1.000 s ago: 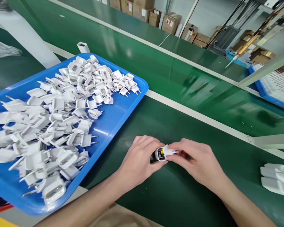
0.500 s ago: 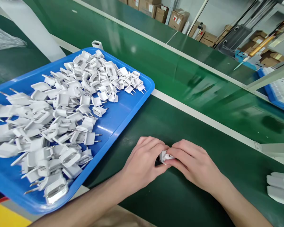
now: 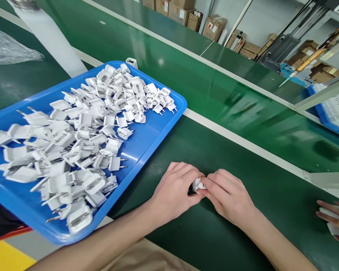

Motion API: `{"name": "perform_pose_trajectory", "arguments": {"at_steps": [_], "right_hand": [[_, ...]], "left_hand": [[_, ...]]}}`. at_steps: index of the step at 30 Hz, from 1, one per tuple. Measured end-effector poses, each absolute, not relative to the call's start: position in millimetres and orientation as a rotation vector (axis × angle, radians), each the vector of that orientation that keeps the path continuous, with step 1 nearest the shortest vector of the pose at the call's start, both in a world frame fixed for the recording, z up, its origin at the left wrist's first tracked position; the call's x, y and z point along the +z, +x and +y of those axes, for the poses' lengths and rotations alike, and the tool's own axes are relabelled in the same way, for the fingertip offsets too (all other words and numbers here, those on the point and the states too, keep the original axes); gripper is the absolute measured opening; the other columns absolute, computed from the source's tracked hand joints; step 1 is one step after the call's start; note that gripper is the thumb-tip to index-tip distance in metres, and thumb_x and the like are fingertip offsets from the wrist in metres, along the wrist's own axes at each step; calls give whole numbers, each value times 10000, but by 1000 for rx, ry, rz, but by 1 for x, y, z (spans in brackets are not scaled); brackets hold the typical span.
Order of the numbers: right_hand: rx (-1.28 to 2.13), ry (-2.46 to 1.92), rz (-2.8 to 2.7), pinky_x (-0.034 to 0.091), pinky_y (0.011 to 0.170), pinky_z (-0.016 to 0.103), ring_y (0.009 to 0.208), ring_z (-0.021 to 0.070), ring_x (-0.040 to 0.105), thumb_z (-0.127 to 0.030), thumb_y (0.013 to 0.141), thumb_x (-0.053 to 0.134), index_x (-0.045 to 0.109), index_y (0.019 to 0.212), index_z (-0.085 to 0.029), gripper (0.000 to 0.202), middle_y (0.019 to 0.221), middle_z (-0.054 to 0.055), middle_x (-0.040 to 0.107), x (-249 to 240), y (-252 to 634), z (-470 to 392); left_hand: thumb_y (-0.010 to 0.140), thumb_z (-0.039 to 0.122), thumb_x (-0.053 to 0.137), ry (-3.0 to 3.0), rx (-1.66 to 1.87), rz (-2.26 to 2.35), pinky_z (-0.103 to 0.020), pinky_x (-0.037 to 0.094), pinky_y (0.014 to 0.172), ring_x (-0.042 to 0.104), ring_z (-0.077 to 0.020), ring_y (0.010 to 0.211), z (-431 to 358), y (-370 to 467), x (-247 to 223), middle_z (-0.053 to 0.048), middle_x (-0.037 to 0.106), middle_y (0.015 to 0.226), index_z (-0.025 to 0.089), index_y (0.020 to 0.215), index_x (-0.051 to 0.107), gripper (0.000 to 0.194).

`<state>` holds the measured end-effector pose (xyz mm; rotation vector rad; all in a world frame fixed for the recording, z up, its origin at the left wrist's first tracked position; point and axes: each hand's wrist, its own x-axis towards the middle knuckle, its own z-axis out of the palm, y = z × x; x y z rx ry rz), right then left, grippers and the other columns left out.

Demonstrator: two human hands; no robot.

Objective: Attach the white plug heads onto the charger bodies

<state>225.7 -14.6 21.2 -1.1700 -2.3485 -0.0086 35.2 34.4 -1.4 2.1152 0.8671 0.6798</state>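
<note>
A small white plug piece (image 3: 198, 184) is pinched between my two hands above the dark green table (image 3: 169, 241). The fingers of my left hand (image 3: 176, 188) close on its left side, and my right hand (image 3: 228, 194) grips its right side with thumb and fingers. Much of the piece is hidden by the fingers. To the left lies a blue tray (image 3: 141, 154) heaped with several white two-pin plug pieces (image 3: 84, 120), many lying at odd angles.
At the right edge, another person's hand (image 3: 335, 218) is on white pieces. One white piece (image 3: 131, 63) stands just beyond the tray. Clear plastic (image 3: 11, 47) lies upper left. A white-edged green barrier (image 3: 231, 98) runs across behind.
Another person's hand has appeared over the white pieces at the right edge. The tray has shifted slightly right in the view. My hands stay together on the piece, which has turned slightly.
</note>
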Motion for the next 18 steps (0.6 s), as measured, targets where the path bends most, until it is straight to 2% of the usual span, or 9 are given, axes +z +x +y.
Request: {"name": "perform_pose_trajectory", "arguments": {"at_steps": [3, 7, 11, 14, 18], "right_hand": [[2, -1207, -2330, 424, 635, 333, 669, 169, 505, -160, 1044, 548, 629, 962, -190, 119, 804, 53, 661, 15, 225, -15], [259, -1228, -2219, 482, 646, 303, 716, 167, 588, -288, 1084, 492, 589, 987, -220, 153, 860, 40, 656, 8, 231, -14], [415, -1281, -2090, 482, 546, 262, 614, 144, 554, -366, 1075, 507, 556, 1128, -248, 138, 806, -7, 575, 8, 239, -21], [459, -1312, -2061, 530, 585, 272, 663, 158, 601, -371, 1036, 576, 596, 1158, -278, 155, 907, 22, 613, 2, 241, -26], [526, -1310, -2068, 590, 611, 267, 723, 191, 677, -448, 980, 635, 667, 1072, -293, 182, 1017, 54, 687, -12, 242, -29]], "left_hand": [[874, 192, 733, 2102, 612, 871, -376, 379, 939, 622, -194, 1003, 36, 34, 1, 32, 723, 1047, 232, 1000, 664, 149], [900, 294, 747, 2128, 554, 905, -400, 388, 965, 620, -225, 1026, 36, 32, 3, 6, 720, 1067, 236, 1025, 653, 167], [804, 425, 847, 2188, 529, 972, -430, 438, 962, 629, -280, 1072, 29, 31, 4, -45, 713, 1146, 222, 1240, 588, 547], [735, 494, 888, 2250, 468, 939, -424, 460, 1008, 644, -286, 1118, 27, 30, 6, -43, 713, 1197, 234, 1329, 556, 728], [807, 548, 804, 2250, 364, 896, -494, 446, 1088, 525, -370, 1338, 17, 17, 12, -182, 568, 1435, 153, 1553, 308, 979]]}}
